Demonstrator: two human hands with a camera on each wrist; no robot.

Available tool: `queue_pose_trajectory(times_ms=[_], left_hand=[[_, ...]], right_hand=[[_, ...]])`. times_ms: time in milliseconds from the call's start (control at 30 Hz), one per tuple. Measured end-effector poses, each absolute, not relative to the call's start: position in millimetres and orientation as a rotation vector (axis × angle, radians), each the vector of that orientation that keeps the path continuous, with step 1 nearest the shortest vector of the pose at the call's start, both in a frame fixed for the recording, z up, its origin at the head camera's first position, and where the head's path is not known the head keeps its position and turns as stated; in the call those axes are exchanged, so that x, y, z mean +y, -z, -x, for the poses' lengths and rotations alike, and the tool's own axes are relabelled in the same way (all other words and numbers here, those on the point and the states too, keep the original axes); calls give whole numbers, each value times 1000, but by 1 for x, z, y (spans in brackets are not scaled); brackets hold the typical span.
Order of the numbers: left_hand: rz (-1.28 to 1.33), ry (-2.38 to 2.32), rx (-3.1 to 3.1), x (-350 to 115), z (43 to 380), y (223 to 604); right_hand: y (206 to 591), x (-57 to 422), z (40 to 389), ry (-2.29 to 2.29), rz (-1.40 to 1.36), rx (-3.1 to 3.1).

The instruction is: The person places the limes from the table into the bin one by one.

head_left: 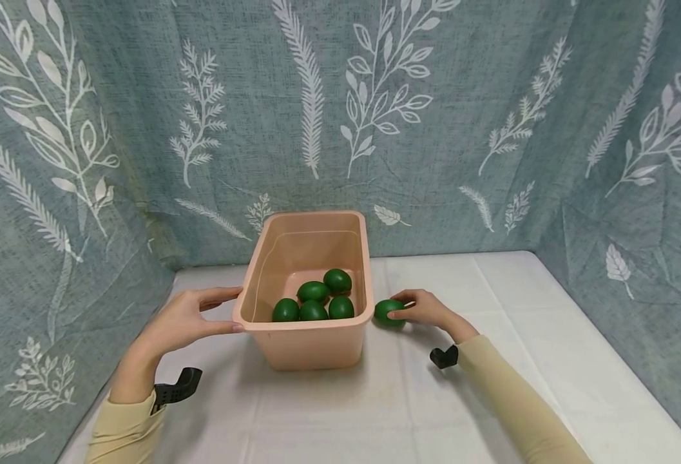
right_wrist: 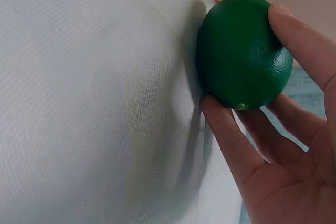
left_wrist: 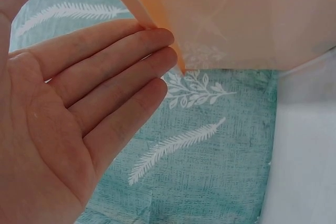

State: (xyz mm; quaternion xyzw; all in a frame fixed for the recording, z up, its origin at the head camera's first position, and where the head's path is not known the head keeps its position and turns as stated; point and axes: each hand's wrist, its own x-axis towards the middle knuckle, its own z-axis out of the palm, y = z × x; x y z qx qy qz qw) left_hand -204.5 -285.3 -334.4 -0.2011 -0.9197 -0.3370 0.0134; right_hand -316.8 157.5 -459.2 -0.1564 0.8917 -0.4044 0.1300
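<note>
A peach-coloured plastic bin [head_left: 311,345] stands on the table with several green limes [head_left: 313,292] lying inside. My left hand [head_left: 186,322] is at the bin's left side. Its extended fingers and its thumb touch the rim, and the left wrist view shows the fingers [left_wrist: 121,77] straight against the wall. To the right of the bin, my right hand [head_left: 427,308] holds another lime [head_left: 388,312] between thumb and fingers. In the right wrist view this lime [right_wrist: 241,51] is smooth and glossy, close to the white cloth, with a small pale stem end showing.
A white cloth [head_left: 479,283] covers the table. Blue-green curtains [head_left: 247,116] with white leaf prints hang behind and along both sides. Black wrist mounts [head_left: 179,385] sit on both forearms.
</note>
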Motion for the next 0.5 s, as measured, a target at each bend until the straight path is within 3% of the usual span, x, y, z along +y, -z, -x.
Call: queue_pose_trajectory(times_ms=[500], left_hand=[[639, 1048, -2859, -286, 205, 335]], right_hand=[[446, 168, 319, 1186, 432, 2626]])
